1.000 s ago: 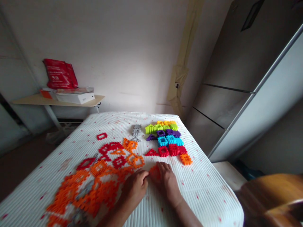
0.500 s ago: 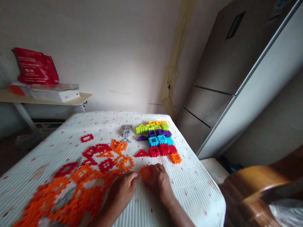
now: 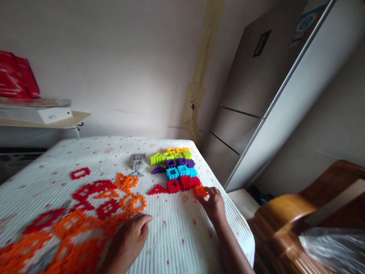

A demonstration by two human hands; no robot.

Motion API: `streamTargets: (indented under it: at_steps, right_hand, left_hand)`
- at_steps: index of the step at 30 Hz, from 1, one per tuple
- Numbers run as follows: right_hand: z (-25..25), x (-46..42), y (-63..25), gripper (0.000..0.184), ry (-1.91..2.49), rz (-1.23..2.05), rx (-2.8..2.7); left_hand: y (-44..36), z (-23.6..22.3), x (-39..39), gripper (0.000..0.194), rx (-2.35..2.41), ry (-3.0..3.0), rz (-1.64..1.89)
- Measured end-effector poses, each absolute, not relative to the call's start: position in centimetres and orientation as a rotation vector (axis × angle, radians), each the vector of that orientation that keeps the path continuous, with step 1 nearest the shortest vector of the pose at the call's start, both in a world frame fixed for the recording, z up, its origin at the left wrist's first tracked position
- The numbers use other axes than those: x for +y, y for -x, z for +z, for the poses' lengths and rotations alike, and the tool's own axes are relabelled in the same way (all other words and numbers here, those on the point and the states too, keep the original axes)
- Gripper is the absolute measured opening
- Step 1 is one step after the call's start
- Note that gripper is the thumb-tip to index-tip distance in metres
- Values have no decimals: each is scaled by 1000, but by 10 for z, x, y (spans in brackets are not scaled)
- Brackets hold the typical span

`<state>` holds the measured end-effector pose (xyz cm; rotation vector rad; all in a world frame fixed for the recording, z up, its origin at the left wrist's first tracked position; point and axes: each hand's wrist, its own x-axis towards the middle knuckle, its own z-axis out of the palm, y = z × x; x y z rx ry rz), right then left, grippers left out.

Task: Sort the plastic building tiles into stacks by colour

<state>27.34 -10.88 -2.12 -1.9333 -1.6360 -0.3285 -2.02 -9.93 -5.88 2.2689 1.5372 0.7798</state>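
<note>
My right hand [image 3: 213, 203] reaches to the right part of the table and pinches an orange square block [image 3: 200, 191] next to the red row of the sorted stack. That sorted stack [image 3: 176, 169] lies in rows: yellow, lime green, purple, blue, red. My left hand [image 3: 131, 238] rests on the white cloth with fingers curled, at the edge of a loose spread of orange blocks [image 3: 71, 239]; nothing shows in it. Red blocks [image 3: 94, 190] and a red triangle [image 3: 157, 189] lie between.
A grey block [image 3: 138, 163] lies left of the green row. The white ribbed tablecloth [image 3: 176, 236] ends near my right wrist. A wooden chair [image 3: 308, 213] stands at right, a refrigerator [image 3: 256, 99] behind, and a shelf with a white box [image 3: 37, 114] at left.
My right hand carried the orange block from the table's middle, by my left hand, to the right, up to the sorted stack. The camera swung right.
</note>
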Motion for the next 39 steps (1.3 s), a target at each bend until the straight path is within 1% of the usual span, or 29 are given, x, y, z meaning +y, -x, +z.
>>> streamTargets:
  at_steps: [6,11,22,25,27,31,34,36,39]
  right_hand:
    - [-22,-107,-269,16,1972,-300,-1627]
    - [-23,-106,-269,16,1997,-300,-1629]
    - [-36,-106,-276,27,1999,-284,-1704]
    - [-40,-104,-280,35,1916,-392,-1682]
    - [-40,-104,-281,41,1814,-499,-1651]
    - [-38,-104,-280,43,1650,-589,-1656]
    - [-36,-104,-277,42,1604,-596,-1683]
    - [-35,-103,-276,43,1589,-599,-1682]
    - [-35,-104,-275,41,1570,-595,-1681]
  left_hand:
    - [21,-58,-100,31,1512,-2249,803]
    - [20,-58,-100,31,1508,-2246,797]
    - [14,-48,-110,34,1539,-2217,775]
    - [14,-47,-112,33,1520,-2199,784]
    - [19,-38,-110,30,1503,-2196,766]
    - [48,-2,-93,29,1691,-2260,666]
    - [78,18,-75,25,1971,-2255,386]
    - [94,21,-65,26,2038,-2216,273]
    - [105,14,-56,35,2056,-2183,203]
